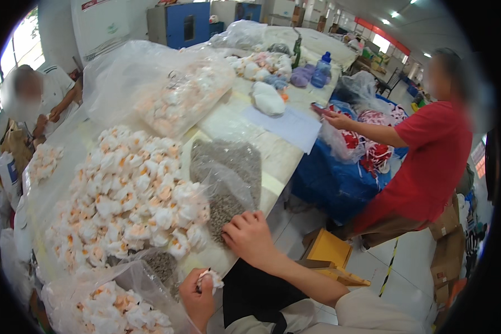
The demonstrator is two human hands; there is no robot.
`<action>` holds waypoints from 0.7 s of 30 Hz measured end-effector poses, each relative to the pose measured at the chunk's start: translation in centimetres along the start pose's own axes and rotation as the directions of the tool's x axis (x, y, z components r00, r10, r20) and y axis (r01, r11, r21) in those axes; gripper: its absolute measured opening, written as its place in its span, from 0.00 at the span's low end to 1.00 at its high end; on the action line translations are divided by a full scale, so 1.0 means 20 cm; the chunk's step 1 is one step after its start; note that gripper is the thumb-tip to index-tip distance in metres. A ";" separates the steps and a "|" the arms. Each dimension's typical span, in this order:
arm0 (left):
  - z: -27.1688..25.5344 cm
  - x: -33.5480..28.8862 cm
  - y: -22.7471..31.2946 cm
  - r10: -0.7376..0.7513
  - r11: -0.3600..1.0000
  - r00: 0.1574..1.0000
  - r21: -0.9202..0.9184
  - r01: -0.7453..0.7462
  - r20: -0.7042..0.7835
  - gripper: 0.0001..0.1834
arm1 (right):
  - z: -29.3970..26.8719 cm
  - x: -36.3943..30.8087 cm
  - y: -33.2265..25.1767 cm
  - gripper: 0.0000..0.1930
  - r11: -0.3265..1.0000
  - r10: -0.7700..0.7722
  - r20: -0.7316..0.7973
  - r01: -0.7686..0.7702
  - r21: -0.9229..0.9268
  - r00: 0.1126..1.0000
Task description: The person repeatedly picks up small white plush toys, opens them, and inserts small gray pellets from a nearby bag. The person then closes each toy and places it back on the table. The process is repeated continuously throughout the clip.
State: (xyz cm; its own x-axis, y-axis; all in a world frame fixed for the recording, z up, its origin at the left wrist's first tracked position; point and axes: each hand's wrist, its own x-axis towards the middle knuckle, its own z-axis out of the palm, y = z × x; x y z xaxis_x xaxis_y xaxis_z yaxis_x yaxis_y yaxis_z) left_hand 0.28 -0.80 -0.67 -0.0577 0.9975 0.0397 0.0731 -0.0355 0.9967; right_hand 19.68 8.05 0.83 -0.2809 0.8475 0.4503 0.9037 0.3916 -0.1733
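Observation:
My left hand (199, 299) is closed around a small white plush piece (212, 279) with a dark spot, low in the picture. To its right, my right hand (249, 236) has its fingers bent together, their tips in the grey pellets (224, 216) at the mouth of a clear plastic bag (226, 158). Left of the pellets spreads a large heap of white and orange plush pieces (131, 192). Another clear bag (145, 273) by my left hand has more plush pieces beside it and grey pellets (161, 264) behind.
A big clear bag of plush pieces (186, 92) lies farther back on the table (273, 150). Beyond are a white stuffed shape (268, 99) and a blue bottle (321, 70). A person in red (428, 161) stands right with a phone; another person (55, 92) sits left. A yellow stool (328, 249) stands below.

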 end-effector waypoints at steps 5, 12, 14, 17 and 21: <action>0.02 0.01 0.05 -0.047 0.999 0.998 0.005 0.046 0.053 0.15 | 0.05 0.02 0.04 0.04 0.999 -0.022 -0.085 0.026 0.046 0.996; 0.04 0.01 0.18 -0.013 1.000 0.997 0.024 0.011 0.073 0.17 | 0.04 0.04 0.06 0.05 0.984 0.012 -0.154 0.015 0.176 0.988; 0.04 0.00 0.17 -0.008 0.999 0.997 0.038 0.005 0.073 0.17 | 0.02 0.03 0.04 0.07 0.976 0.040 -0.178 0.000 0.216 0.983; 0.03 0.01 0.13 0.013 0.998 0.999 0.063 -0.016 0.050 0.16 | 0.00 0.01 0.03 0.08 0.956 0.064 -0.162 -0.014 0.295 0.985; 0.01 0.02 0.04 0.115 0.983 0.993 0.139 -0.118 0.028 0.13 | -0.10 -0.06 -0.09 0.09 0.836 0.002 -0.072 0.038 0.548 0.997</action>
State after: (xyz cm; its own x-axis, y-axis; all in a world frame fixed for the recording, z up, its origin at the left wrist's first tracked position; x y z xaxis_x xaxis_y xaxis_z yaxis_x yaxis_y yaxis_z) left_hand 0.53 -0.39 0.14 -0.0210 0.9882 0.1520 0.2174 -0.1438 0.9654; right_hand 18.97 5.53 2.31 -0.2550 0.8203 0.5119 0.5673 0.5557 -0.6078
